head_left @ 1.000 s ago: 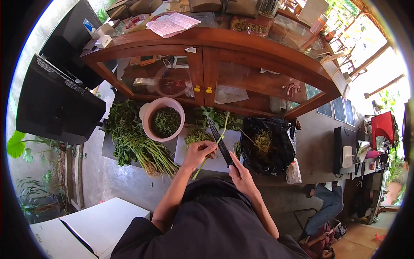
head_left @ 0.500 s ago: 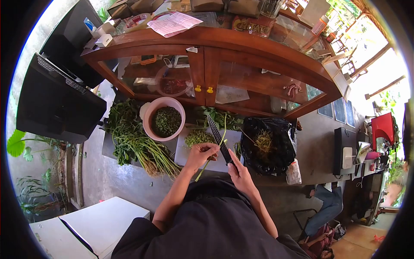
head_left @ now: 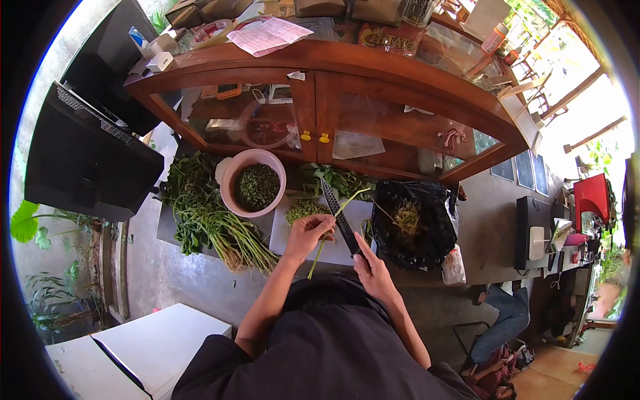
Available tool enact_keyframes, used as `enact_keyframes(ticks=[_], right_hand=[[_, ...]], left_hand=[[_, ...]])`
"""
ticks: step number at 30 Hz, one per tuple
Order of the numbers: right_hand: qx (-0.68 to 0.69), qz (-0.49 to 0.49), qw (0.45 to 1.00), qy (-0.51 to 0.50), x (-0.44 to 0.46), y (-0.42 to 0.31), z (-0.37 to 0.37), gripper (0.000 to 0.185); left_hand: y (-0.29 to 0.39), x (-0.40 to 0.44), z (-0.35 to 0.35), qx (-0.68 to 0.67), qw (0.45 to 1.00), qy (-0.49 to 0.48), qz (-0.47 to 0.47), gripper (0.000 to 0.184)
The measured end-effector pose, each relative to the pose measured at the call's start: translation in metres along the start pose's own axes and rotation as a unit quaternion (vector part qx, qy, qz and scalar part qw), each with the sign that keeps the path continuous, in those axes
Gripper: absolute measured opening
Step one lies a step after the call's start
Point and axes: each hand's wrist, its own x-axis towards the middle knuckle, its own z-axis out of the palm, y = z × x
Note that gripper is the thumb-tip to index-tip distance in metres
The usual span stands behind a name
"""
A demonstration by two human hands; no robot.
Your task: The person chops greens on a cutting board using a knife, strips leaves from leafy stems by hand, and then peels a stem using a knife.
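My left hand (head_left: 310, 235) pinches a green stem (head_left: 318, 259), whose upper end slants up to the right past the blade. My right hand (head_left: 373, 272) is wrapped round the handle of a black knife (head_left: 340, 217), its blade pointing up and left. Beneath both is a white cutting board (head_left: 283, 230) with a pile of chopped green pieces (head_left: 306, 210). A pink tub (head_left: 228, 190) of chopped greens stands at the left, beside a heap of long-stemmed greens (head_left: 220, 220). More leaves (head_left: 333, 181) lie behind the board.
A black plastic bag (head_left: 437, 227) with stem scraps sits right of the board, near a clear bag (head_left: 454, 265). Behind stands a wooden glass-doored cabinet (head_left: 325, 87). A seated person (head_left: 500, 327) is at the lower right, a white surface (head_left: 160, 347) at the lower left.
The stem in my left hand has swung from nearly upright to leaning right at its top. My left hand has shifted slightly; my right hand and the knife have hardly moved.
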Motion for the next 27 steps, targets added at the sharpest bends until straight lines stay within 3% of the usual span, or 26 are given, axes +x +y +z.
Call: enact_keyframes(ticks=[27], right_hand=[[-0.014, 0.014, 1.0, 0.014, 0.002, -0.009, -0.002, 0.053]], left_hand=[[0.001, -0.005, 0.0, -0.036, 0.998, -0.036, -0.03, 0.022]])
